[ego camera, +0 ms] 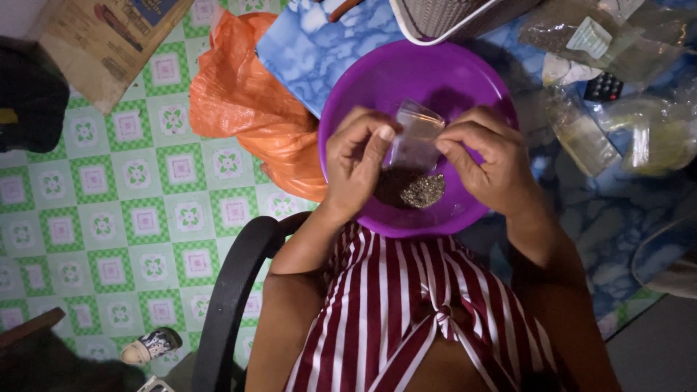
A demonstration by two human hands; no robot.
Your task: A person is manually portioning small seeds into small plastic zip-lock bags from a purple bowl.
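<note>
A small clear plastic bag (412, 163) with dark seeds or grains in its bottom hangs over a purple plastic bowl (443, 72). My left hand (353, 161) pinches the bag's left upper edge between thumb and fingers. My right hand (485, 156) grips the bag's right upper edge. Both hands hold it above the near part of the bowl. The bowl rests in front of my lap, just past a red and white striped garment (392, 305).
An orange plastic bag (247, 109) lies left of the bowl on a green and white patterned floor mat (109, 218). Blue mottled cloth (312, 43), a grey basket (443, 14) and several clear packets (610, 43) lie beyond. A black chair arm (232, 290) curves at my left.
</note>
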